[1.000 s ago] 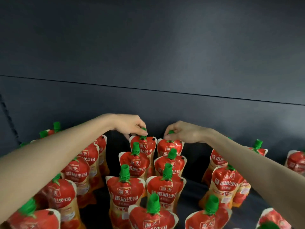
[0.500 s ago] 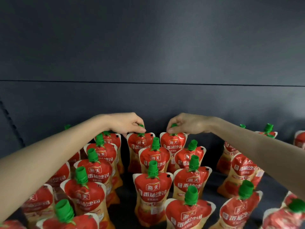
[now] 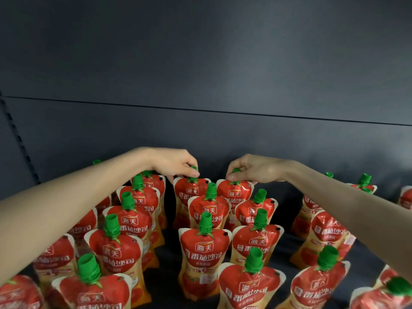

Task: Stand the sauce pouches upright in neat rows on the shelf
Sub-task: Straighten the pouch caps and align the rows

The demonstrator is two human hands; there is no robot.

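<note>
Several red tomato sauce pouches with green caps stand upright in rows on a dark shelf (image 3: 169, 284). At the back of the two middle rows, my left hand (image 3: 176, 162) pinches the green cap of the rear left pouch (image 3: 189, 192). My right hand (image 3: 252, 169) pinches the cap of the rear right pouch (image 3: 235, 192) beside it. Both pouches stand upright, close to the back wall. My fingers hide most of both caps.
More pouches stand in rows at the left (image 3: 131, 219) and at the right (image 3: 325, 230), partly hidden under my forearms. A dark gap of shelf (image 3: 287, 206) separates the middle rows from the right group. The dark back panel (image 3: 200, 130) rises right behind the rear pouches.
The view has shifted, so the pouches sit more to the right and lower in frame than a second ago. Both hands keep pinching the same two rear caps.
</note>
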